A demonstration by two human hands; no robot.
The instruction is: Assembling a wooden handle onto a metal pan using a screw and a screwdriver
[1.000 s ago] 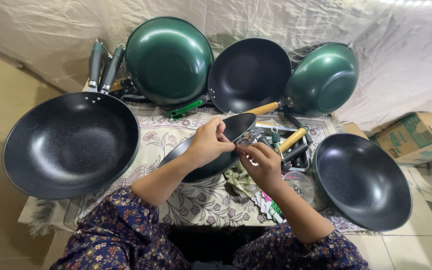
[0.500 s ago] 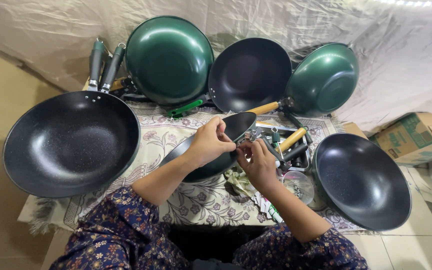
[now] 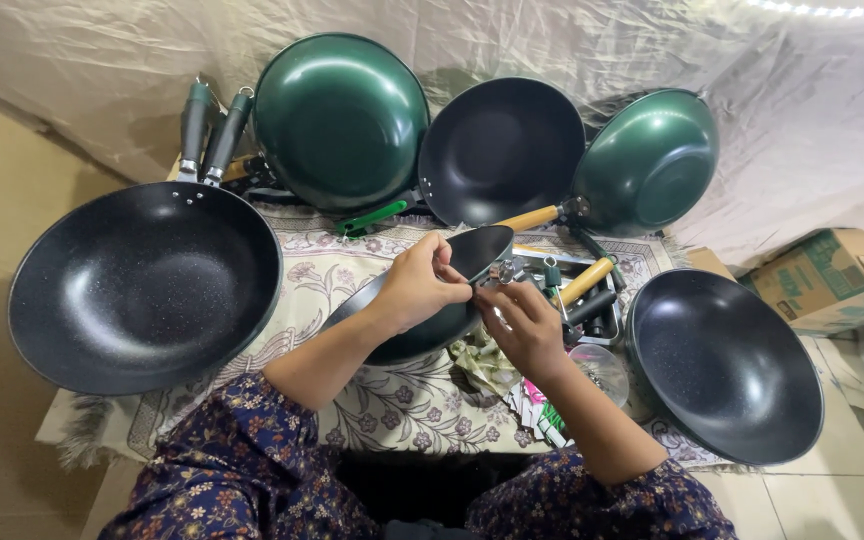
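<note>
A small black pan [image 3: 472,255] is tilted on its edge over the patterned cloth in front of me. My left hand [image 3: 420,285] grips its rim from the near side. My right hand [image 3: 524,322] is at the metal handle bracket [image 3: 505,271] on the pan's rim, fingers pinched around it. Just behind the bracket lie wooden and dark handles [image 3: 586,283] and small metal parts. Both sleeves are dark blue with a flower print.
A large black wok [image 3: 142,285] sits at the left, another black wok [image 3: 724,362] at the right. Two green woks [image 3: 340,120] [image 3: 647,162] and a black one [image 3: 500,148] lean against the white sheet behind. A cardboard box [image 3: 832,278] lies far right.
My right hand has shifted slightly on the bracket at the pan's rim. The left hand and the pan have barely moved.
</note>
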